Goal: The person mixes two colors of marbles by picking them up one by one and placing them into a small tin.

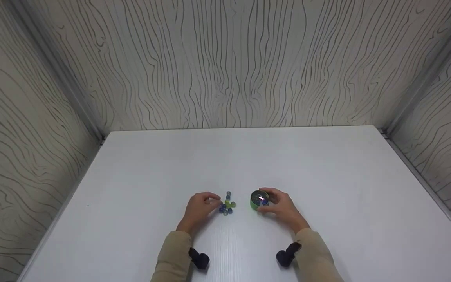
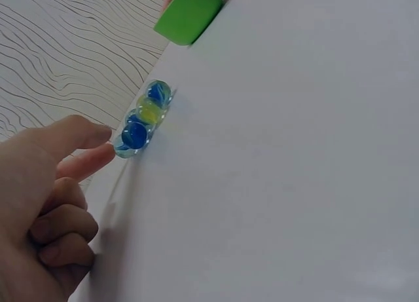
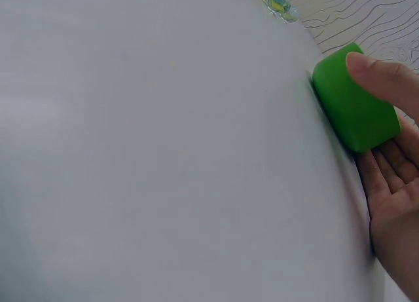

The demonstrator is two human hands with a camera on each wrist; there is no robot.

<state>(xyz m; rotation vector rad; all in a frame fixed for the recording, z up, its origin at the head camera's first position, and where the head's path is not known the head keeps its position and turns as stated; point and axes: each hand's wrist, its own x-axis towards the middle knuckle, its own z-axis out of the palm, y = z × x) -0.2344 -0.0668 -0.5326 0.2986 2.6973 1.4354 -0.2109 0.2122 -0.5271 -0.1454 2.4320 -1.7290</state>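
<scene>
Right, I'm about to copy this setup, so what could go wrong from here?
The round marbles could roll apart on the white table if the left hand at their edge nudges one. The green cup, gripped by the right hand, might tip if jogged, possibly spilling the glassy contents.

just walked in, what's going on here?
A person is working with glass marbles at a white table. Their left hand is at the edge of a small blue, yellow and clear marble cluster; I can't tell whether its fingers touch it. Their right hand holds a small green bowl upright on the table, beside the cluster but apart from it. Something shiny shows inside the bowl, too small to make out.
</scene>
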